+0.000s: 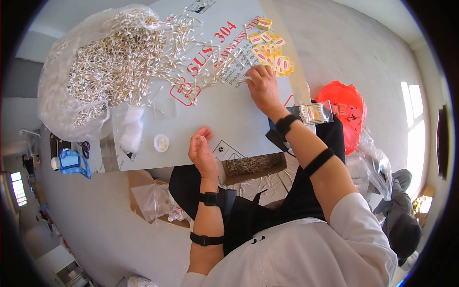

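My right hand (263, 87) reaches over the table with its fingers curled down beside small yellow-and-white cards (283, 65) and loose cotton swabs (224, 67). Whatever lies under those fingertips is hidden. Nearer the table's front edge, my left hand (202, 152) hovers with fingers loosely bent and thumb apart, and nothing shows in it. A small round white dish (161, 143) stands to its left. Farther left, a large clear plastic bag (48, 103) spills a big heap of cotton swabs (110, 67). A clear packet of swabs with a card (314, 113) lies by my right forearm.
Clear plastic sleeves (132, 128) lie near the front left. Scissors (85, 149) and a blue strapped item (72, 161) are at the left corner. Below are cardboard boxes (253, 175). A red plastic bag (345, 107) hangs right; another person (404, 229) is at lower right.
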Tool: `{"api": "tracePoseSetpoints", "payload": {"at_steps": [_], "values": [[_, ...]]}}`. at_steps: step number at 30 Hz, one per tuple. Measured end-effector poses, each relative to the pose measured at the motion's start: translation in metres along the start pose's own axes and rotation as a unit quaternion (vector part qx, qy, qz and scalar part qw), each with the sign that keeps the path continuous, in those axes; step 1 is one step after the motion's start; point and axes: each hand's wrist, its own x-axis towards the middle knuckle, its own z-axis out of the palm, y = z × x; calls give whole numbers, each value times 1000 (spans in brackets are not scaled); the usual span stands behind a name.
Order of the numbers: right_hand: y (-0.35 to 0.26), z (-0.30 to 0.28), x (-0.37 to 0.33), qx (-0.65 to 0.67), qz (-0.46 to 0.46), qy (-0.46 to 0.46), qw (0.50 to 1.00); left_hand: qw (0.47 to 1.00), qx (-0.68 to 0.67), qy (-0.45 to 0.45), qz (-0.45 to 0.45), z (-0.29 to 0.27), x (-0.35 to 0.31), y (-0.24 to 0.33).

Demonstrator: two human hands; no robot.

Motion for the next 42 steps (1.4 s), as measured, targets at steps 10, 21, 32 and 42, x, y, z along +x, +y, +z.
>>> {"api": "tracePoseSetpoints", "payload": {"at_steps": [10, 21, 32, 42], "values": [[-89, -31, -106, 70, -266, -393, 877, 990, -126, -20, -62, -14, 7, 8], [-50, -44, -85, 183, 76, -155, 968, 783, 533, -159, 279, 49, 110, 30], [-24, -29, -42, 110, 101, -127, 981, 722, 600, -135, 318, 81, 166, -5], [1, -2, 24, -57, 118, -94, 987, 789, 520, -106, 311, 59, 154, 4]]}}
